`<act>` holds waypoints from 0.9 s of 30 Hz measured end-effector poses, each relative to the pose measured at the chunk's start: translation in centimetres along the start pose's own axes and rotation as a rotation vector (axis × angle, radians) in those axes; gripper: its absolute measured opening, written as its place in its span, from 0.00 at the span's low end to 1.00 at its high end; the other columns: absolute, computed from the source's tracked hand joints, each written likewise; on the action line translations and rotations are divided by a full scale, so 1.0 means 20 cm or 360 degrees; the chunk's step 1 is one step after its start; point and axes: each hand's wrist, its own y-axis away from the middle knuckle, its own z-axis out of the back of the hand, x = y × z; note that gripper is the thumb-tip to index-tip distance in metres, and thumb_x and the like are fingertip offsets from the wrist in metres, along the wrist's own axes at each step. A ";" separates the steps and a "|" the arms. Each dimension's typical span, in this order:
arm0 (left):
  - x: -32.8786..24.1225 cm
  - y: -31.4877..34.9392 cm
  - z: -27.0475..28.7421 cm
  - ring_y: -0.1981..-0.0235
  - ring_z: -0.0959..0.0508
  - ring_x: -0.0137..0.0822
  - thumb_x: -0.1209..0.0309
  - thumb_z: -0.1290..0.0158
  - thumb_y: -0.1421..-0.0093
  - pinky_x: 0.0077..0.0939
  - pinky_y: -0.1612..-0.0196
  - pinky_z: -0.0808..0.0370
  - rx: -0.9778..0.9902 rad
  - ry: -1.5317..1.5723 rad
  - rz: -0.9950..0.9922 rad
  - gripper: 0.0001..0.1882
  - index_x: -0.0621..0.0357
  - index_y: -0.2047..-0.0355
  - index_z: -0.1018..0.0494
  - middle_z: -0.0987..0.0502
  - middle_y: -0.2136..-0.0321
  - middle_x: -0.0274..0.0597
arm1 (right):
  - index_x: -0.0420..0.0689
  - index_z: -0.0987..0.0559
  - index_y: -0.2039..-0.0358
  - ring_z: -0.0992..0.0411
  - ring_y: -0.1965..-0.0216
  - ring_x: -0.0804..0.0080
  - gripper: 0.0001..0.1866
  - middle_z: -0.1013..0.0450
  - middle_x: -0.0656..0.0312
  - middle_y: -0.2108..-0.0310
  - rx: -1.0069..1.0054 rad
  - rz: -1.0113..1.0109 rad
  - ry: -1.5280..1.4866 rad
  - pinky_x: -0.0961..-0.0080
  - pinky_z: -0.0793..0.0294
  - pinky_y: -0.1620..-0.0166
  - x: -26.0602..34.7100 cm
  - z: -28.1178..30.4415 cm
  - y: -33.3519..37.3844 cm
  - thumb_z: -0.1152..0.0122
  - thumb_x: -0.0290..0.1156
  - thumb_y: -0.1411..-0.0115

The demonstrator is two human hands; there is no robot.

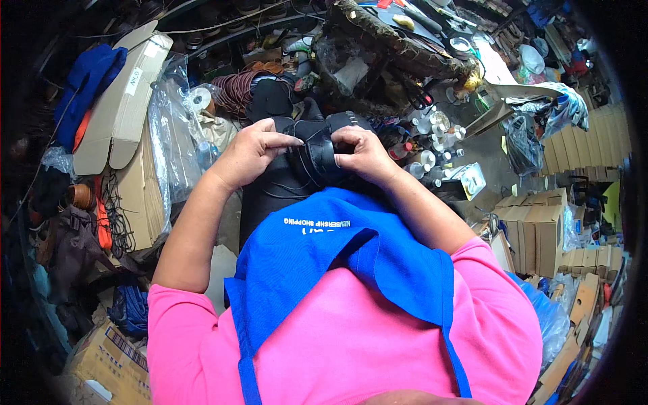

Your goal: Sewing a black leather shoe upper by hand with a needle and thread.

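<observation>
A black leather shoe (316, 154) rests across my lap, over my dark trousers (260, 209). At its left edge, my left hand (251, 154) is closed in a pinch, the forefinger pointing across the leather; whatever lies between its fingertips is too small to make out. My right hand (366, 154) grips the shoe's right side, with the thumb below and the fingers curled over the edge. A thin line, perhaps thread, curves over the black surface below my left fingertips. Below the shoe spreads my blue apron (337, 229).
Several small bottles (435, 131) crowd the floor at the right. A rough-edged workbench (398, 44) carrying tools stands ahead. Cardboard (121, 101) and plastic sheeting (172, 135) lean at the left, near a coil of brown cord (233, 91). Cardboard boxes (533, 229) are stacked at the right.
</observation>
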 end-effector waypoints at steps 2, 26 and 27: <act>0.00 0.00 0.00 0.74 0.29 0.39 0.84 0.47 0.49 0.30 0.68 0.30 0.0006 0.0003 -0.0010 0.19 0.45 0.61 0.19 0.35 0.76 0.42 | 0.39 0.20 0.67 0.26 0.64 0.64 0.16 0.24 0.56 0.68 -0.0038 0.0038 -0.0026 0.71 0.27 0.59 -0.01 -0.01 0.00 0.33 0.30 0.58; -0.05 -0.18 0.09 0.72 0.26 0.43 0.82 0.43 0.55 0.34 0.69 0.28 0.0226 -0.0323 -0.0289 0.11 0.52 0.72 0.20 0.32 0.77 0.42 | 0.40 0.22 0.68 0.27 0.60 0.58 0.20 0.25 0.56 0.64 0.0088 0.0253 0.0244 0.67 0.34 0.52 0.07 0.02 -0.04 0.31 0.36 0.61; -0.05 -0.17 0.07 0.72 0.25 0.44 0.82 0.44 0.55 0.35 0.69 0.28 0.0208 -0.0366 -0.0320 0.10 0.53 0.73 0.20 0.31 0.76 0.43 | 0.40 0.22 0.68 0.27 0.60 0.58 0.20 0.25 0.56 0.64 0.0083 0.0256 0.0242 0.67 0.34 0.52 0.07 0.02 -0.03 0.31 0.36 0.61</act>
